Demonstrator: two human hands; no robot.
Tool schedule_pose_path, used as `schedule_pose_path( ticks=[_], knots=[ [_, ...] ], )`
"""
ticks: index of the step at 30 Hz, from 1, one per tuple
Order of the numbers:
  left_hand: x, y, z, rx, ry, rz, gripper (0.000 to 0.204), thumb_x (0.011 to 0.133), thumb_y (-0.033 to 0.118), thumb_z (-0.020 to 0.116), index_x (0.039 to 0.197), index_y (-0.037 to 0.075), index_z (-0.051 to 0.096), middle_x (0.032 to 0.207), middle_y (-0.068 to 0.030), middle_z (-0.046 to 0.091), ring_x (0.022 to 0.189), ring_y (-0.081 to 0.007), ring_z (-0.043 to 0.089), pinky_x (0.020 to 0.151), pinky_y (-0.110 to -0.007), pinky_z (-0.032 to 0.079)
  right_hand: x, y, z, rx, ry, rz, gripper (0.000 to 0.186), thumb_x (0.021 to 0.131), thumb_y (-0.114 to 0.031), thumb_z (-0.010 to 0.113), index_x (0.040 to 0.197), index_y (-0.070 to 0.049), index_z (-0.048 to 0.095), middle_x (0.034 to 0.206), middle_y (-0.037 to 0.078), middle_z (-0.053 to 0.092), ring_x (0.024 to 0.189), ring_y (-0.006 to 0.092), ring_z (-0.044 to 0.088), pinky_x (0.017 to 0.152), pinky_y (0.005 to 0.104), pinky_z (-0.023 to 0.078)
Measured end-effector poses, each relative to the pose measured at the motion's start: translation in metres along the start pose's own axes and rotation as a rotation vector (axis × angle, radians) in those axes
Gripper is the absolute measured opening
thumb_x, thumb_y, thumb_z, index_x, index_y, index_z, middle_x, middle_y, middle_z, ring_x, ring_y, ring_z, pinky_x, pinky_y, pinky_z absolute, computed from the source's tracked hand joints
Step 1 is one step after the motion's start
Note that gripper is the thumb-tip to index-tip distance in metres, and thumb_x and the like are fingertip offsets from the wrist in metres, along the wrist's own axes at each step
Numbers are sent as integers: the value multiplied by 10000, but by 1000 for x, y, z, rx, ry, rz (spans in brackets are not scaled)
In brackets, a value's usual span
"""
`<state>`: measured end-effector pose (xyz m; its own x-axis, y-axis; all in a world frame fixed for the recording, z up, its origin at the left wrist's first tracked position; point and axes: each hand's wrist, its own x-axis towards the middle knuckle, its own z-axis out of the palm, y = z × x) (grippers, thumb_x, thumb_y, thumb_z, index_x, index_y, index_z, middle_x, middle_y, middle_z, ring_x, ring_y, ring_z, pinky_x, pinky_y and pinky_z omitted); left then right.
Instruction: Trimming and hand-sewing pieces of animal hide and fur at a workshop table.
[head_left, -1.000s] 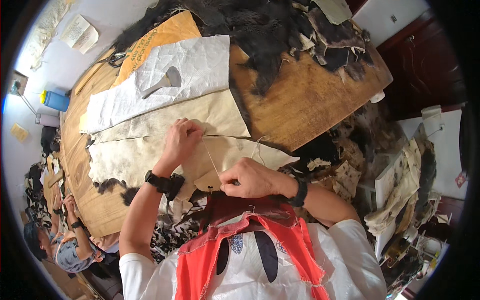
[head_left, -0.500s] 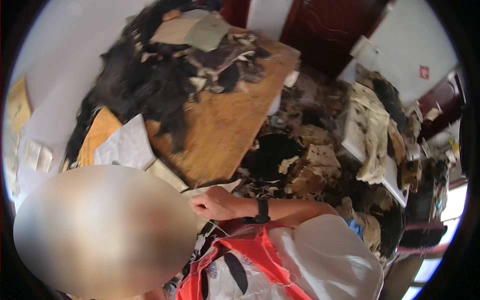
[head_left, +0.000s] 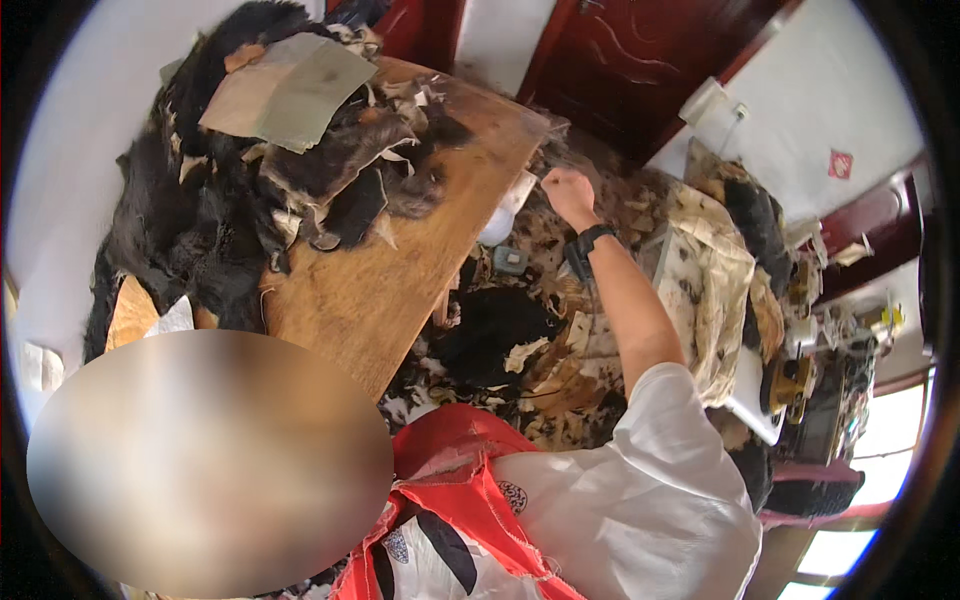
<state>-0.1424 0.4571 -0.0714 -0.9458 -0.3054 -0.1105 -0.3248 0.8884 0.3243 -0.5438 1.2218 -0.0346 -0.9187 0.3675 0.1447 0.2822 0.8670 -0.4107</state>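
Note:
My right hand (head_left: 572,197) is raised at the end of an outstretched arm, beyond the right edge of the wooden table (head_left: 350,300). Its fingers are curled closed; anything inside them is hidden or too small to see. A black watch (head_left: 588,250) is on that wrist. Black fur pelts (head_left: 185,220) cover the table's left side, with fur scraps (head_left: 350,165) beside them. Two joined flat pattern pieces (head_left: 290,90), beige and grey-green, lie on top. A red-edged apron (head_left: 480,490) covers my front. My left hand does not show; a blurred oval hides the lower left.
Fur and hide scraps (head_left: 500,335) litter the floor right of the table. A grey-blue box-like object (head_left: 510,260) lies there too. Pale hides (head_left: 705,285) drape over a white surface farther right. Dark red doors (head_left: 640,60) stand at the back.
My right hand has swung from the table's near edge up and away to the far right, the arm now extended. The view has shifted, moving the table leftward.

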Motion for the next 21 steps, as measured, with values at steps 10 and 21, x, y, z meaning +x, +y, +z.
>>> schedule_pose_path(
  ticks=[10, 21],
  knots=[
    [-9, 75, -3, 138, 1, -168, 918, 916, 623, 584, 1614, 179, 188, 1671, -223, 58, 1543, -411, 2, 1198, -622, 43, 20, 18, 48, 815, -500, -16, 243, 915, -47, 573, 1093, 13, 728, 996, 80, 736, 918, 201, 691, 863, 340, 549],
    [-42, 44, -47, 15, 46, -344, 835, 987, 611, 439, 1620, 155, 143, 1685, -163, 39, 1550, -370, 42, 1221, -583, 102, 7, -61, 34, -872, 304, -484, 430, 974, -309, 619, 1347, -99, 579, 1125, 173, 693, 1108, 342, 648, 867, 405, 514]
  ],
)
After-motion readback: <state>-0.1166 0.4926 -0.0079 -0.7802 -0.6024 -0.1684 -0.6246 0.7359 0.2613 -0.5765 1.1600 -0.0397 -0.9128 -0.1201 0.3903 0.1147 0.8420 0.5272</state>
